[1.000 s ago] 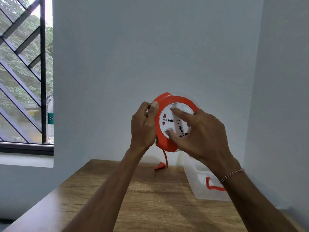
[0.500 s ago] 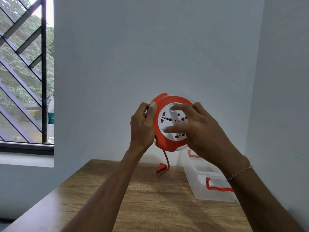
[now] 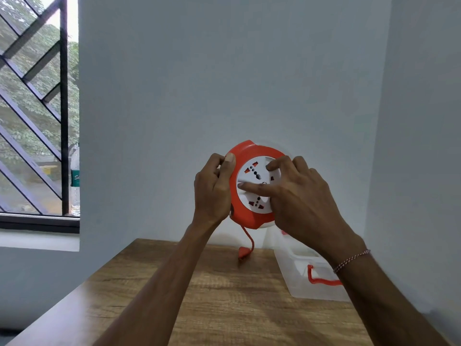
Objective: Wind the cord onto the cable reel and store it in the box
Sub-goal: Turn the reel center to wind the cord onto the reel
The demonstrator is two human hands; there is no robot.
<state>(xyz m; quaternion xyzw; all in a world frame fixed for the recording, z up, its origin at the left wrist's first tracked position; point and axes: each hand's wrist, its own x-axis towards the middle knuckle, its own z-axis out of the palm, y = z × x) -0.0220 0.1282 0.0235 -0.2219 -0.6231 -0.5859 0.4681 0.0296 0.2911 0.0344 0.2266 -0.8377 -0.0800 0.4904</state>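
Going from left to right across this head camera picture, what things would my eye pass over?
Window grille → water bottle on the sill → left hand → orange cable reel → right hand → clear box on the wooden table.

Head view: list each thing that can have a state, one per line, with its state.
reel: held up above the table, socket face toward the camera.
cord: mostly wound, short tail hanging.
plug: at the table, contact unclear.
box: open, on the table.
left hand: gripping the reel's rim.
right hand: fingers on the white face.
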